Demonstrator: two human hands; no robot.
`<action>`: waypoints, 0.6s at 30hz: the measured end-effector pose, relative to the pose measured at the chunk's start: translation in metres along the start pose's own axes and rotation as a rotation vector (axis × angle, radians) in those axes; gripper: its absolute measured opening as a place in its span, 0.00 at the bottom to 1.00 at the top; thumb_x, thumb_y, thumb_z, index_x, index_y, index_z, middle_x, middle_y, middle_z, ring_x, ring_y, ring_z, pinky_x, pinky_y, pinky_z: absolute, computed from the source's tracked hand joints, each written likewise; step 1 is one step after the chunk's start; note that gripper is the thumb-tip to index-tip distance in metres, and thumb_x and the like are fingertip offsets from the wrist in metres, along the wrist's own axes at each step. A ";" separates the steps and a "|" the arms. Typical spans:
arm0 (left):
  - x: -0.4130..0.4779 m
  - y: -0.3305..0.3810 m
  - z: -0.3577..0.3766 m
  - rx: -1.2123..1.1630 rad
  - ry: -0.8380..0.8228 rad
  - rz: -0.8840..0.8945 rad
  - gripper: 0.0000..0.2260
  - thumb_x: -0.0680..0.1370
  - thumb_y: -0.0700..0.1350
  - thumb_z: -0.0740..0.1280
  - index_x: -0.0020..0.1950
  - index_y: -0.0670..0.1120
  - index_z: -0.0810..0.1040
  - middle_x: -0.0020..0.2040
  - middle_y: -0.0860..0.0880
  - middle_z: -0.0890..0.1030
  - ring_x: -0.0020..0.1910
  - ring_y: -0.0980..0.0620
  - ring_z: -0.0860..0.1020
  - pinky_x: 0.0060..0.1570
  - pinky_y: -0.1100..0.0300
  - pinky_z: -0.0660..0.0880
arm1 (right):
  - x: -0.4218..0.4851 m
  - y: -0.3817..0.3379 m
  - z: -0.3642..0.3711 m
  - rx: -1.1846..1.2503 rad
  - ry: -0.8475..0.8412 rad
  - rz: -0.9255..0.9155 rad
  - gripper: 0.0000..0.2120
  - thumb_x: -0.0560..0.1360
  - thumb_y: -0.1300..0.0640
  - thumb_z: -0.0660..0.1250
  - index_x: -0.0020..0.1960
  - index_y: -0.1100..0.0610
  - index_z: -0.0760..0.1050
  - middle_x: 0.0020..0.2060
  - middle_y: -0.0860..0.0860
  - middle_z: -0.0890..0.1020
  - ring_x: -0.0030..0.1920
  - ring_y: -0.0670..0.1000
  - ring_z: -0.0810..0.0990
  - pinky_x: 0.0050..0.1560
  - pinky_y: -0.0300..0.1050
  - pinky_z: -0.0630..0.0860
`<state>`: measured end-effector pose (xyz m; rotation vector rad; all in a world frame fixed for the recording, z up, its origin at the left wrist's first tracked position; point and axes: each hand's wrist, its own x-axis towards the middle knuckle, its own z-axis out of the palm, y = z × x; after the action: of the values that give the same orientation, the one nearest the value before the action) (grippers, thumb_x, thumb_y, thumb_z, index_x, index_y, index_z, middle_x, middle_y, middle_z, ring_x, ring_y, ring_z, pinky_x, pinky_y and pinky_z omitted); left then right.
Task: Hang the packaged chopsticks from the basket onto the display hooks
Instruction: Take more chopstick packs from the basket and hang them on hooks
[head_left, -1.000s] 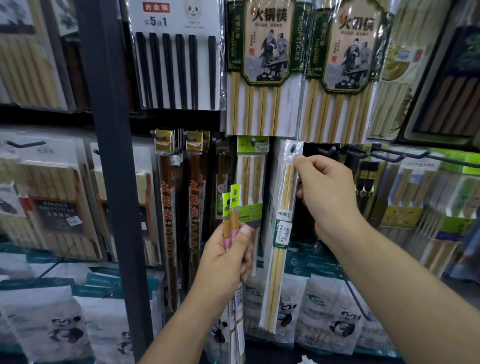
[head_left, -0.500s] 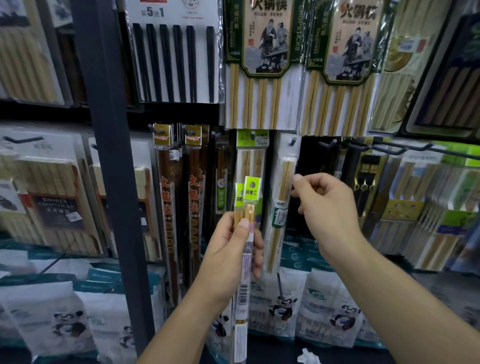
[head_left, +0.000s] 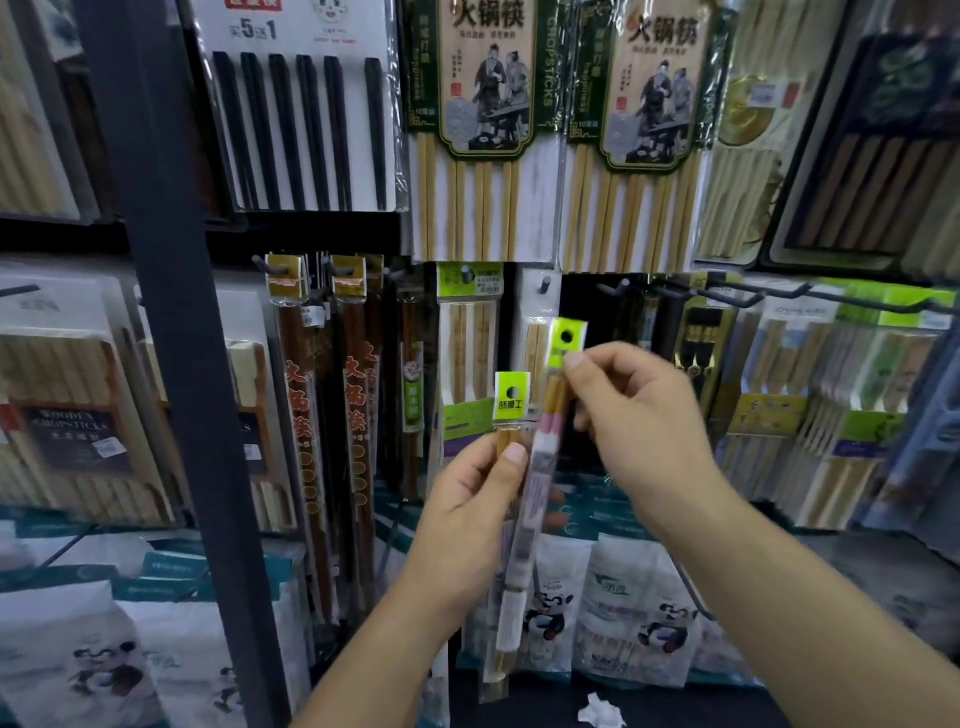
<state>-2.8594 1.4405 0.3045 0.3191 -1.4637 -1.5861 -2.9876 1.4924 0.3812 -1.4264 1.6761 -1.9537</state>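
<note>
Head view shows two slim clear packs of chopsticks held up in front of a wall of display hooks. Each has a bright green header card with a round hanging hole and tan wooden sticks inside. The left hand (head_left: 467, 499) grips the lower pack (head_left: 511, 415) between thumb and fingers, upright, its white label strip running down below the palm. The right hand (head_left: 639, 415) pinches the second pack (head_left: 563, 345) just under its green card, with pink bands on the sticks; this one tilts slightly and rises higher, just beside the first. Above it a bare hook (head_left: 544, 285) juts out over an already hung clear pack (head_left: 535, 343). To the left a green-carded pack (head_left: 470, 338) hangs on its own hook. Panda-printed bags (head_left: 639, 618) line the shelf below.
</note>
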 end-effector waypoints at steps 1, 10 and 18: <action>0.001 -0.002 0.001 0.039 0.020 -0.002 0.11 0.81 0.52 0.63 0.52 0.53 0.85 0.45 0.48 0.86 0.46 0.50 0.84 0.50 0.53 0.83 | 0.006 -0.003 -0.005 0.011 0.042 -0.005 0.10 0.81 0.56 0.67 0.42 0.54 0.82 0.27 0.44 0.78 0.29 0.40 0.74 0.30 0.31 0.71; 0.009 -0.012 0.010 0.111 0.063 -0.015 0.11 0.85 0.44 0.61 0.59 0.48 0.83 0.34 0.49 0.77 0.39 0.54 0.81 0.47 0.59 0.82 | 0.045 -0.009 -0.027 -0.013 0.158 0.004 0.13 0.82 0.55 0.66 0.43 0.60 0.81 0.33 0.52 0.79 0.32 0.46 0.77 0.34 0.39 0.75; 0.012 -0.010 0.016 0.140 0.084 0.034 0.09 0.84 0.42 0.64 0.62 0.49 0.82 0.33 0.53 0.79 0.37 0.56 0.81 0.48 0.54 0.84 | 0.045 0.003 -0.028 -0.081 0.123 0.039 0.16 0.82 0.53 0.66 0.37 0.54 0.79 0.28 0.45 0.80 0.29 0.40 0.77 0.36 0.36 0.73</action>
<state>-2.8817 1.4402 0.3045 0.4347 -1.5104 -1.4292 -3.0328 1.4796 0.4053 -1.3133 1.8407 -2.0122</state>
